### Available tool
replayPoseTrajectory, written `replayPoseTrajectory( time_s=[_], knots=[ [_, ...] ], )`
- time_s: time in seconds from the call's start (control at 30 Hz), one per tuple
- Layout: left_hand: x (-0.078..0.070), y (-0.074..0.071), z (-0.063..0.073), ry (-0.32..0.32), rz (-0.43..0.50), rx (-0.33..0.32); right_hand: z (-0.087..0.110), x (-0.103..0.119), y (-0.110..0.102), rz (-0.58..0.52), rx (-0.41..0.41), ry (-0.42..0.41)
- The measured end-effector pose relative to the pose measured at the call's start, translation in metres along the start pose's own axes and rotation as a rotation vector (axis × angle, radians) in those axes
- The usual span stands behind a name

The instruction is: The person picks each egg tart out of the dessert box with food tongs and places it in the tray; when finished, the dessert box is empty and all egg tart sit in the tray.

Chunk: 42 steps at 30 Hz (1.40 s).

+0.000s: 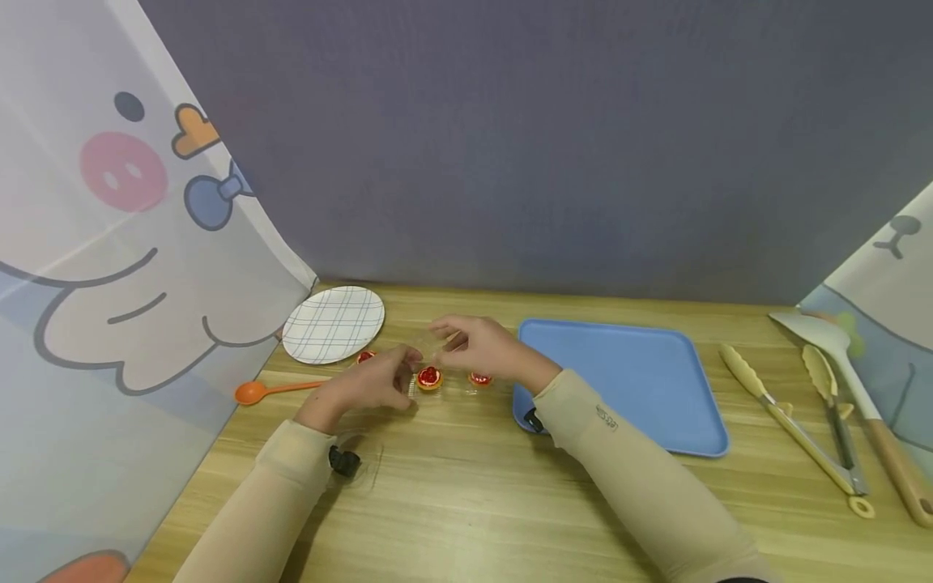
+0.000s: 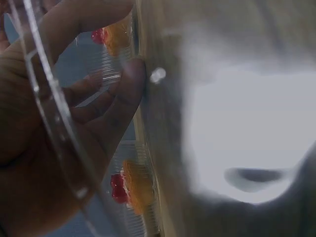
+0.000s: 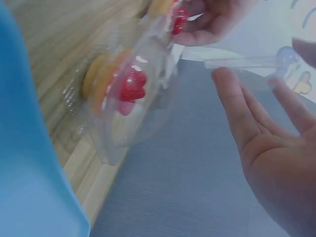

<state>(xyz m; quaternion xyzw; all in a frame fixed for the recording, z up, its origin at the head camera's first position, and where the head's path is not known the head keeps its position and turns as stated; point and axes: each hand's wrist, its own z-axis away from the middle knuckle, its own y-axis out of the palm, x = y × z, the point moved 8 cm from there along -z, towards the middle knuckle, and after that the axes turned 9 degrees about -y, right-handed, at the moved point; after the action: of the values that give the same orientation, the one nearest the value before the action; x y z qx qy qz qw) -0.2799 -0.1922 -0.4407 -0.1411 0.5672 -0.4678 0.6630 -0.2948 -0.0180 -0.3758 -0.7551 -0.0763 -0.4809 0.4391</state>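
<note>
Near the middle of the wooden table, a small tart with red topping [image 1: 429,378] sits in a clear plastic container base [image 2: 109,69]. My left hand [image 1: 372,379] grips that base at its side, thumb and fingers on either side of it. My right hand [image 1: 481,348] pinches a clear plastic lid [image 3: 242,62] by its edge, just above and behind the tart. To the right, a second tart [image 3: 131,89] sits in a clear container with a lid over it. A third tart [image 1: 366,356] is partly hidden behind my left hand.
A blue tray [image 1: 619,372] lies under my right forearm. A checked plate [image 1: 334,324] and orange spoon [image 1: 251,393] are on the left. Tongs [image 1: 794,433] and a white spatula [image 1: 824,334] lie on the right. Another clear lid [image 1: 362,460] rests near my left wrist.
</note>
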Motion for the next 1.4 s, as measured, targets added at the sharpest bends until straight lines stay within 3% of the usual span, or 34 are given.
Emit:
replayPoseTrajectory(
  time_s=[0.27,0.43,0.53,0.73,0.87,1.23,1.4],
  knots=[
    [-0.004,-0.001,0.002,0.013,0.005,0.001,0.016,0.005,0.003,-0.205,-0.094,0.057],
    [-0.005,0.001,0.004,0.025,0.024,0.019,0.027,0.004,0.025,-0.428,-0.039,0.082],
    [-0.004,0.001,0.005,0.012,0.024,0.023,0.035,0.002,0.041,-0.49,0.014,0.104],
    [-0.005,0.0,0.008,-0.004,-0.007,0.004,0.053,-0.005,0.074,-0.475,0.127,0.17],
    [-0.005,0.0,0.01,-0.019,-0.027,-0.001,0.058,-0.009,0.089,-0.491,0.15,0.19],
    [-0.008,0.0,0.012,0.007,-0.04,0.009,0.058,-0.011,0.102,-0.572,0.161,0.202],
    [-0.008,0.0,0.014,-0.015,-0.039,0.015,0.061,-0.011,0.1,-0.506,0.163,0.191]
  ],
)
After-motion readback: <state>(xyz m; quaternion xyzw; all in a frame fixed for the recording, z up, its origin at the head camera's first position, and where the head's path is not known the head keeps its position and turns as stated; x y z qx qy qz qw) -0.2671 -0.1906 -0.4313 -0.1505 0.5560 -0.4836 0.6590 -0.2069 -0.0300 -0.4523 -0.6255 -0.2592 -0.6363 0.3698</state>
